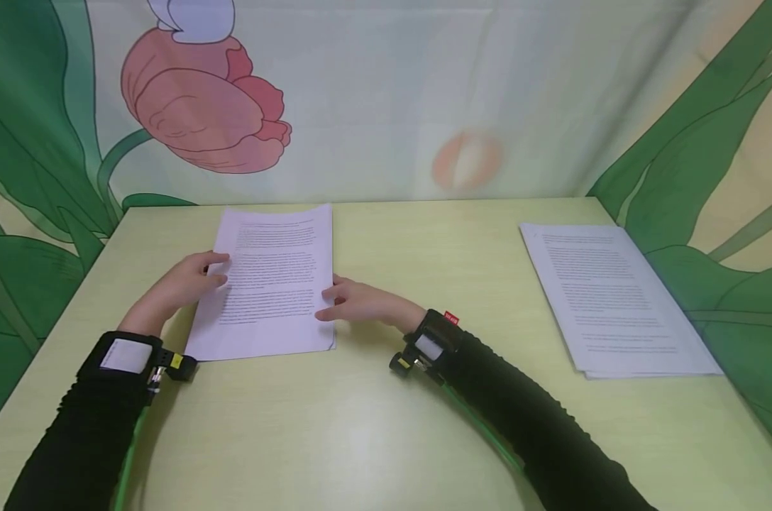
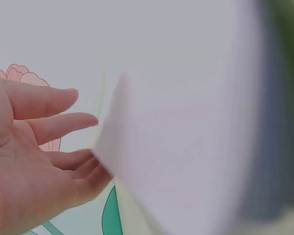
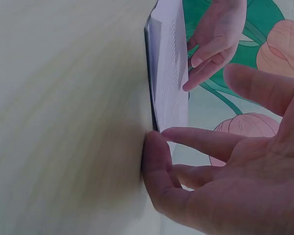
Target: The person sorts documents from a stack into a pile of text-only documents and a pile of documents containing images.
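A thin stack of printed paper (image 1: 267, 284) lies on the left half of the table, text side up. At its left edge is my left hand (image 1: 180, 286), fingers fairly straight and the thumb apart from them. In the left wrist view the lower fingers (image 2: 95, 178) touch the edge of a sheet (image 2: 181, 142). My right hand (image 1: 370, 301) is at the stack's right edge. Its little finger rests on the table there, seen in the right wrist view, while the thumb (image 3: 257, 88) stands away from the paper. Neither hand visibly pinches the sheets.
A second stack of printed paper (image 1: 616, 298) lies near the table's right edge, its sheets slightly uneven. Behind the pale wooden table (image 1: 386, 426) hangs a cloth (image 1: 373, 106) with painted flowers and leaves. Both wrists carry strapped cameras.
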The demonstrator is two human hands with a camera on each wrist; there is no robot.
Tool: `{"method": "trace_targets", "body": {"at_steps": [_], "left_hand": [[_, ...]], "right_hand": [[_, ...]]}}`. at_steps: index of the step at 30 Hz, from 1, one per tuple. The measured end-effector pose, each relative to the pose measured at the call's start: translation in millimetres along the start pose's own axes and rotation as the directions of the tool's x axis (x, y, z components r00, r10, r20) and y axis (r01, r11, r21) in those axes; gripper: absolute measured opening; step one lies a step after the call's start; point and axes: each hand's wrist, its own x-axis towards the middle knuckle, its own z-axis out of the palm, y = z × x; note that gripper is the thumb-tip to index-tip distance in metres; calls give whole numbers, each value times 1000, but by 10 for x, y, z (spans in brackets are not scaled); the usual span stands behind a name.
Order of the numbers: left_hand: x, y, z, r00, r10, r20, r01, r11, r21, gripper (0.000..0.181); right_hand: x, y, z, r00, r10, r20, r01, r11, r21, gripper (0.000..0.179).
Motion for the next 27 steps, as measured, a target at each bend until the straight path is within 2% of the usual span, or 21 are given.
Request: {"method": "trace_targets", "body": {"at_steps": [5,9,12,15,20,23,27], "left_hand": [[4,22,30,998,31,50,-36,994,99,59],[20,40,100,993,91,77,-105,974,202,58],[30,54,132,988,129,88,-148,956,252,59],[41,83,164,985,150,91,-172,928,331,65],[35,164,242,986,140,89,-166,864,476,80],[10,207,276,988,131,86,-156,857,490,79],[-37,233,302,986,136,99,-166,871,462,74]], "right_hand": [[-15,-63,25,1000,22,-9,-22,999,-28,38],[-24,-75,28,998,63,-25,-64,997,-48,39],[-14,-66,20,997,64,-32,-67,995,-75,37],[-4,-58,14,998,61,-34,-64,994,-88,37],[-11,-21,-19,997,67,-28,-69,995,-69,39],[-90,27,-102,995,97,-25,-97,995,-6,49],[-378,103,-350,985,152,-85,-151,988,16,60]]}}
